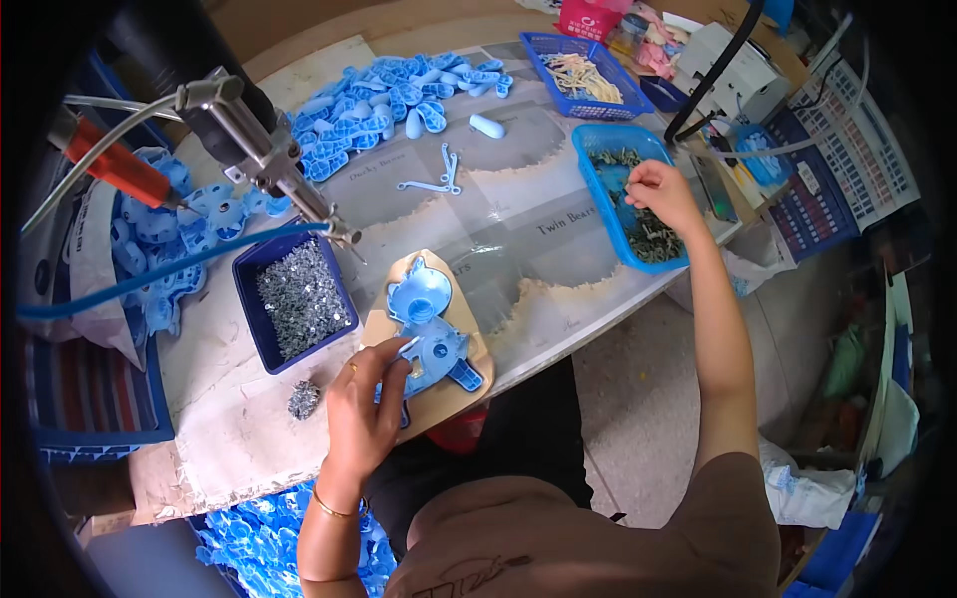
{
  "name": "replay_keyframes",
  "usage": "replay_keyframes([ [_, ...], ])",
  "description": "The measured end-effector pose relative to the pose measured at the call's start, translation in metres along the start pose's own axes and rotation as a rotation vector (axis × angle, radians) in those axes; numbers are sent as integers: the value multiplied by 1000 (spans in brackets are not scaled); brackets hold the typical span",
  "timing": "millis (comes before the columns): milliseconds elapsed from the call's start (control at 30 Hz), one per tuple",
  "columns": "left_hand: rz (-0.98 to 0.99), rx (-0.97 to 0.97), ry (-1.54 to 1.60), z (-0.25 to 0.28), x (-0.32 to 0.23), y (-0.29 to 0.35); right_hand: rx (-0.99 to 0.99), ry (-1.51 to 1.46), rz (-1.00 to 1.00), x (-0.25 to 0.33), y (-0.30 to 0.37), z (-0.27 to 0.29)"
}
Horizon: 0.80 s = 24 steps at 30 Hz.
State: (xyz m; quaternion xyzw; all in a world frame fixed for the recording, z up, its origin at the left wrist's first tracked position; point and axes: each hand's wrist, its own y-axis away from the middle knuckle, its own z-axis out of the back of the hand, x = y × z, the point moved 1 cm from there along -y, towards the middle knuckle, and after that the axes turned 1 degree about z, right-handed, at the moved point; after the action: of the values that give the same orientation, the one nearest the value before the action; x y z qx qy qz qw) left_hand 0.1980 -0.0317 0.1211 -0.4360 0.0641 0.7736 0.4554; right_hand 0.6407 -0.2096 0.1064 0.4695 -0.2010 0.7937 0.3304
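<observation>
A light-blue plastic toy shell (pixel 436 344), hollow side up and shaped like an animal figure, lies on a tan wooden fixture (pixel 485 369) at the table's front edge. Over its lower left part, my left hand (pixel 367 401) pinches a small white piece (pixel 408 346); the fingers hide part of the shell. My right hand (pixel 662 196) reaches into a bright blue tray (pixel 588 149) of small dark metal parts (pixel 653 237). Its fingertips are pinched together, and what they hold, if anything, is too small to make out.
A navy bin of silvery screws (pixel 299 299) stands left of the fixture, beneath a mounted screwdriver (pixel 284 174) and blue hose. A screw clump (pixel 304 400) lies nearby. Blue parts (pixel 384 105) pile up at the back. A basket of cream strips (pixel 583 78) stands back right.
</observation>
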Motion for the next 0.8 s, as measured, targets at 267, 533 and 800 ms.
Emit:
replay_keyframes([
  [267, 123, 86, 190, -6, -9, 1, 489, -101, 264, 122, 73, -119],
  [533, 261, 138, 429, -6, -13, -3, 917, -361, 65, 146, 96, -175],
  [800, 197, 58, 189, -8, -6, 4, 878, -271, -33, 157, 101, -186],
])
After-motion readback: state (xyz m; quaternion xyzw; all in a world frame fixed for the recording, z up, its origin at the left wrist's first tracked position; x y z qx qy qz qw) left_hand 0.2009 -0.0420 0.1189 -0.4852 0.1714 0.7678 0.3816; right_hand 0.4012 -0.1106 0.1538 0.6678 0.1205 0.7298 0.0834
